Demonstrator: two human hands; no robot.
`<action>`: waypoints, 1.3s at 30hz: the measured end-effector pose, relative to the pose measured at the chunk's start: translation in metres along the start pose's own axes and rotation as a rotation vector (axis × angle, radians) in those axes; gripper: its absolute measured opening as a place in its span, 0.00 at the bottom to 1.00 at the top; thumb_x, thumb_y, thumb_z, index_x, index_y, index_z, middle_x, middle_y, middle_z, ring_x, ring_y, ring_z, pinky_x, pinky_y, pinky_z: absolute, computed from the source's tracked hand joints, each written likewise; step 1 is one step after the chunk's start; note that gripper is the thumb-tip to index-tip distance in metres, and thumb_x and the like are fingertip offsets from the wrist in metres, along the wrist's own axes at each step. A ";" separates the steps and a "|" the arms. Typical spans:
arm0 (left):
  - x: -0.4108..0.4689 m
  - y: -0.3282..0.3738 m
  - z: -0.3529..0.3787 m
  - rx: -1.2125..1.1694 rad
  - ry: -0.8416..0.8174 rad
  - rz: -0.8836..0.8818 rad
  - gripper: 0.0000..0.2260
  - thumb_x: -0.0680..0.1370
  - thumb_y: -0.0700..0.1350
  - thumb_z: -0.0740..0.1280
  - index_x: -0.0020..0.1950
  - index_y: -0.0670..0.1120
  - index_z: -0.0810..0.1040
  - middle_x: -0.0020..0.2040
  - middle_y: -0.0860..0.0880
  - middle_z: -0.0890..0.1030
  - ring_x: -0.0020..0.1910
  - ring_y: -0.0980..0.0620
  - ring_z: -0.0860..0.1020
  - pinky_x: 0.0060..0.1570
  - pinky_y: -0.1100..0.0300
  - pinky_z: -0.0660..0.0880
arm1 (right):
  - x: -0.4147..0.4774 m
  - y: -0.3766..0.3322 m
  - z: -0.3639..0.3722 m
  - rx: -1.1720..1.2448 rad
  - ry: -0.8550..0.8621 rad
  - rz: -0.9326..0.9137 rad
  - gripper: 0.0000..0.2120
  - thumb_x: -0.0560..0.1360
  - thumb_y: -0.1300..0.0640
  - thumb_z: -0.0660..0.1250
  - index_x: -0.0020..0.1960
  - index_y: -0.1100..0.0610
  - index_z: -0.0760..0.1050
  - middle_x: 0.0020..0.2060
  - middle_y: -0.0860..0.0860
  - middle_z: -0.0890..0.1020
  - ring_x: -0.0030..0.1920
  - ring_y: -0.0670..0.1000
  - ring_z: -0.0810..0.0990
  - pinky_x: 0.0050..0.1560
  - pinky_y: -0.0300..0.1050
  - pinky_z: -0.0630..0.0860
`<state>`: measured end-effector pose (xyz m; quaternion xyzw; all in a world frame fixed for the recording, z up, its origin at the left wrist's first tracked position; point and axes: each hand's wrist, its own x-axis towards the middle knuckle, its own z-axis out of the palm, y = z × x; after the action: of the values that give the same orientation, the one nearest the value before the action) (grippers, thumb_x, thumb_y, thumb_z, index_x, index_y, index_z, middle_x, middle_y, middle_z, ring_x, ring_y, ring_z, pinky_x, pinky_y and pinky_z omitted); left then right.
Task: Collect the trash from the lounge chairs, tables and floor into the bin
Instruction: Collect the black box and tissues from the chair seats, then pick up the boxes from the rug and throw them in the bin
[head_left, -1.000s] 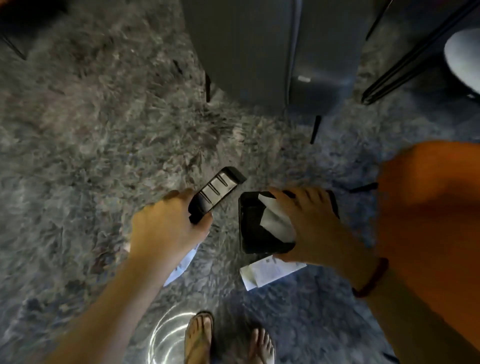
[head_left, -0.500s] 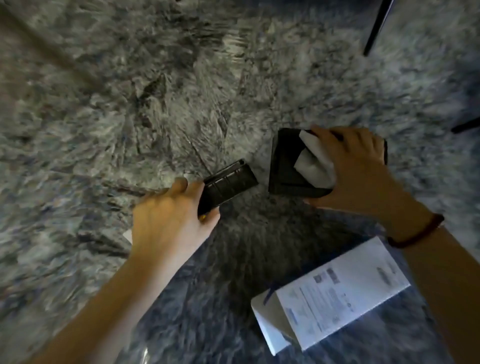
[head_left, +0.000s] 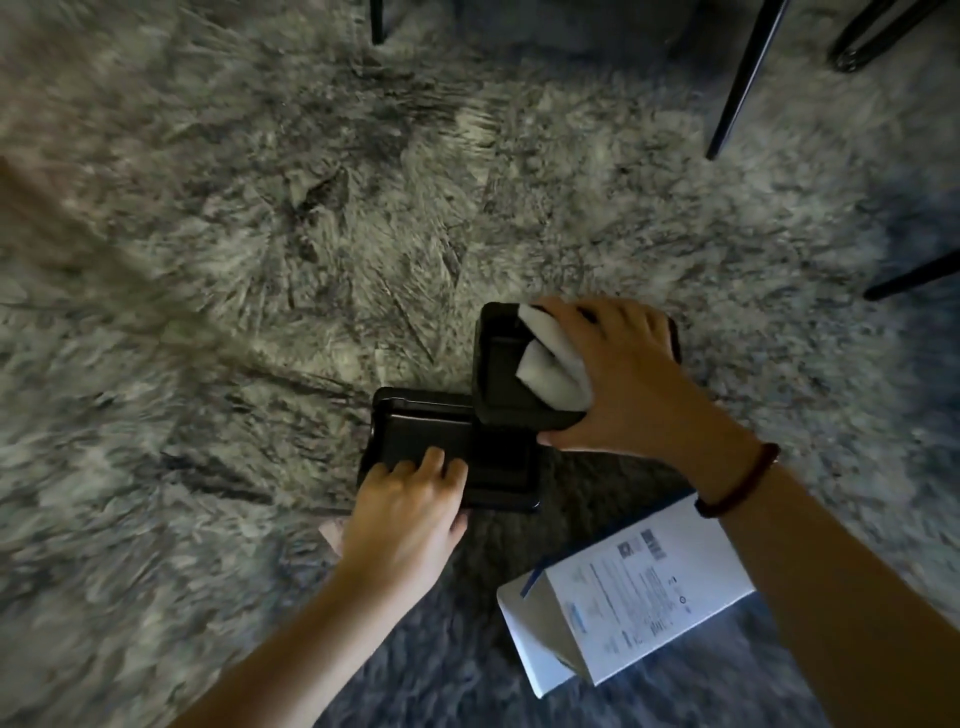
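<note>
Right grip (head_left: 623, 379) clamped on black container (head_left: 498, 374) w/ white napkin (head_left: 545, 364) inside; left grip (head_left: 410, 514) pinches flat black tray (head_left: 415, 426) low over rug (head_left: 260, 260), under container's corner. Step: gathering floor trash. Next, prob. stack both, then grab white box (head_left: 639, 587) just beside; bin not in view.
</note>
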<state>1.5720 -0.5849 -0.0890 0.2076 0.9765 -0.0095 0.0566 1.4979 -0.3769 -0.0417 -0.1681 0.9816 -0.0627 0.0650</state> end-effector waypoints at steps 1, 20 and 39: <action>-0.001 -0.001 -0.003 -0.014 0.011 -0.005 0.17 0.56 0.52 0.78 0.37 0.45 0.77 0.31 0.48 0.75 0.24 0.47 0.75 0.25 0.59 0.69 | 0.001 -0.008 0.002 0.005 -0.023 -0.012 0.55 0.57 0.30 0.70 0.74 0.50 0.50 0.67 0.55 0.63 0.65 0.59 0.61 0.64 0.57 0.54; -0.039 -0.093 -0.044 0.024 0.055 -0.366 0.16 0.62 0.54 0.76 0.42 0.44 0.81 0.30 0.47 0.78 0.17 0.47 0.73 0.29 0.72 0.53 | 0.009 -0.097 0.052 0.016 -0.151 -0.042 0.55 0.59 0.30 0.69 0.74 0.51 0.46 0.68 0.56 0.62 0.66 0.59 0.62 0.66 0.58 0.56; 0.002 -0.054 -0.057 -0.198 0.185 -0.181 0.15 0.66 0.60 0.64 0.42 0.50 0.80 0.35 0.52 0.79 0.25 0.48 0.77 0.23 0.67 0.61 | 0.003 -0.082 0.053 0.163 -0.128 -0.060 0.62 0.55 0.24 0.64 0.71 0.48 0.28 0.75 0.53 0.45 0.74 0.56 0.42 0.69 0.62 0.43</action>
<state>1.5425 -0.6312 -0.0326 0.1122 0.9884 0.1012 -0.0145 1.5297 -0.4595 -0.0826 -0.1952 0.9616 -0.1335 0.1390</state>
